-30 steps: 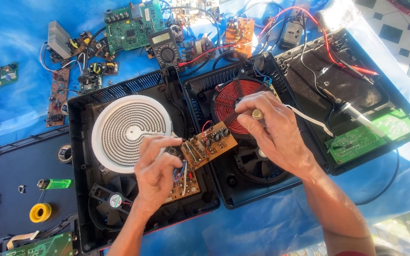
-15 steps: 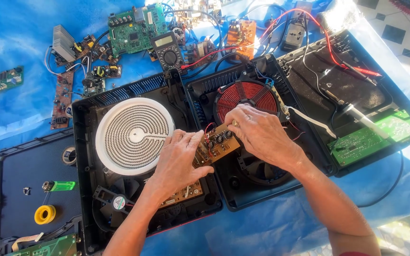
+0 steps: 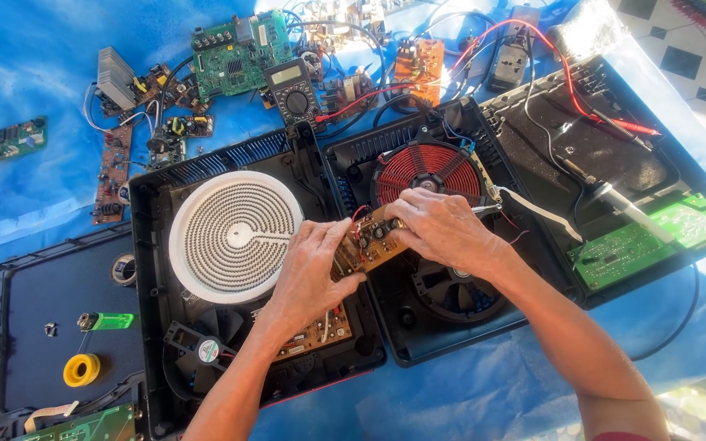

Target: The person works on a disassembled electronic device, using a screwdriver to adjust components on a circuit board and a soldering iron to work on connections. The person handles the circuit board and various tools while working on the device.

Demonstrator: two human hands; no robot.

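Note:
My left hand (image 3: 310, 269) and my right hand (image 3: 443, 230) both grip a small brown circuit board (image 3: 367, 241), held tilted above the gap between two opened black cooker housings. The left housing (image 3: 150, 245) holds a white spiral heating plate (image 3: 234, 237), a fan (image 3: 206, 347) and another brown board (image 3: 320, 331) under my left wrist. In the right housing (image 3: 394, 343) sit a red coil (image 3: 428, 173) and a black fan (image 3: 451, 290), partly hidden by my right hand. Thin red wires run from the held board.
A multimeter (image 3: 294, 91) with red leads, a green circuit board (image 3: 234, 49) and several loose boards lie on the blue sheet behind. A soldering iron (image 3: 614, 200) and a green board (image 3: 647, 241) rest in a third black tray. Solder roll (image 3: 82, 369) and green lighter (image 3: 108, 321) at left.
My right hand came down from the red coil onto the small brown board. My left hand shifted right and up, so both hands now hold that board.

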